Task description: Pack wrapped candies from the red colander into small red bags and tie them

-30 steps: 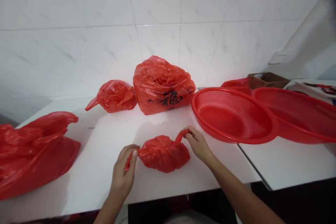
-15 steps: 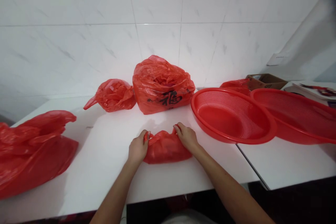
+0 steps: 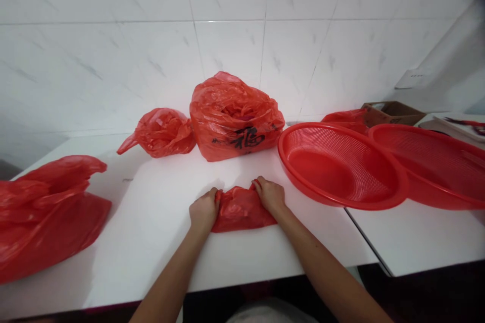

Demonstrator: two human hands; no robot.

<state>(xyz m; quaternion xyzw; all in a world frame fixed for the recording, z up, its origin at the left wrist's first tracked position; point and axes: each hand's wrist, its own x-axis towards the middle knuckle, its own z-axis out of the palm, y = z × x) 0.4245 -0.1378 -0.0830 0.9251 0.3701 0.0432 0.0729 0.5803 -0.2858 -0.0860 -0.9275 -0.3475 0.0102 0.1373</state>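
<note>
A small red plastic bag (image 3: 242,212) lies on the white table (image 3: 151,247), straight in front of me. My left hand (image 3: 204,209) is closed on its upper left corner. On the other side, my right hand (image 3: 270,193) pinches the bag's upper right corner. The thin plastic is wrinkled between my hands, and its contents cannot be made out. Behind it stands a larger red plastic bag (image 3: 237,121) with black printed characters.
A knotted red bag (image 3: 164,133) sits at the back left, and a big red bag (image 3: 56,217) at the left edge. Two red plastic baskets, a nearer one (image 3: 341,171) and a farther one (image 3: 435,161), stand right. Behind them is a cardboard box (image 3: 394,112). A gap (image 3: 367,242) separates two tabletops.
My left hand has shifted slightly right, closer to my right hand. The small bag looks more crumpled and a little flatter. The camera view has tilted slightly.
</note>
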